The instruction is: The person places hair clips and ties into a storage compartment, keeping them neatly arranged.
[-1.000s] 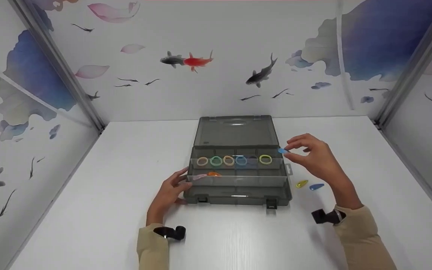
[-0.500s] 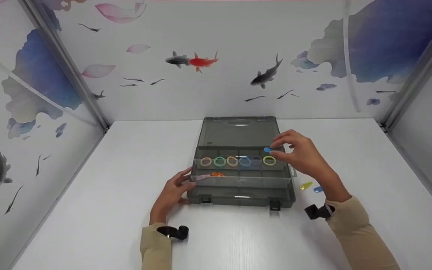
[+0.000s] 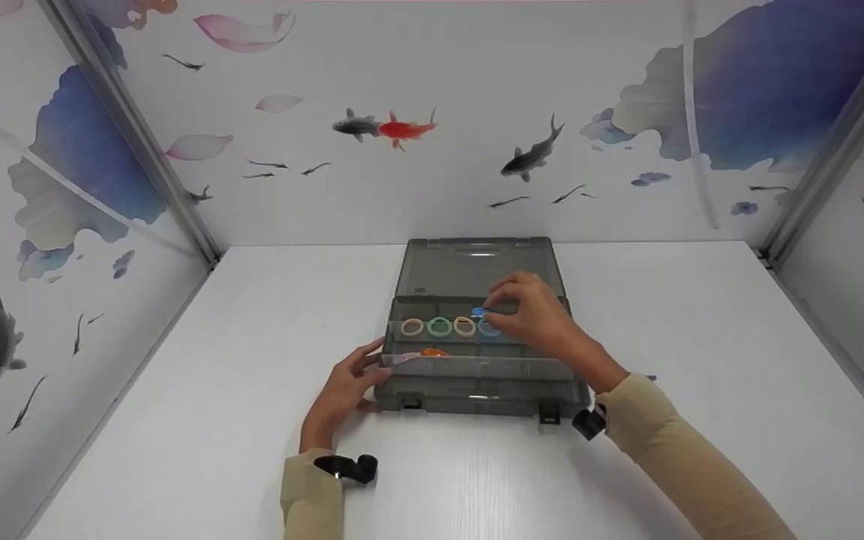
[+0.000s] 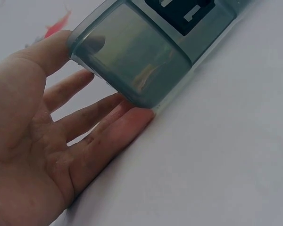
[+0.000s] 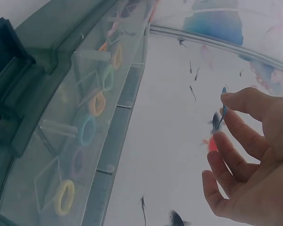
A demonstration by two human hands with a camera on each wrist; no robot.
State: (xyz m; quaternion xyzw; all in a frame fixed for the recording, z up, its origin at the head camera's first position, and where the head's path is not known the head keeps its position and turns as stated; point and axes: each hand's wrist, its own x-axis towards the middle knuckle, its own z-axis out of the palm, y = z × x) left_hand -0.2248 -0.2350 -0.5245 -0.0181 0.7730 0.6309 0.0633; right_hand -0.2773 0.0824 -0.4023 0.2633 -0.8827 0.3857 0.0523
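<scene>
My right hand (image 3: pixel 537 311) pinches a small blue hair clip (image 3: pixel 478 311) between thumb and index finger, over the back compartments of a grey see-through box (image 3: pixel 443 405). In the right wrist view the hair clip (image 5: pixel 223 106) appears edge-on, the other fingers loosely bent. My left hand (image 3: pixel 338 386) touches the box's left side, its fingers nearly straight and the thumb at the corner. Several ring-shaped hair ties stand in a row in the box, among them a green one (image 3: pixel 439 326) and a yellow one (image 5: pixel 64 197). An orange clip (image 3: pixel 434 352) and a pink clip (image 3: pixel 406 358) lie nearer the front.
The lid (image 3: pixel 477 266) lies folded back toward the printed rear wall (image 3: pixel 447 195). Beyond the right sleeve, the end of another blue clip (image 3: pixel 652 377) shows on the white table (image 3: pixel 252 315). Black latches (image 3: pixel 549 413) line the box's front. Walls stand on both sides.
My right hand has carried the blue hair clip leftward from the box's right edge to above its back row. The right sleeve now covers the yellow clip. My left hand stays at the box.
</scene>
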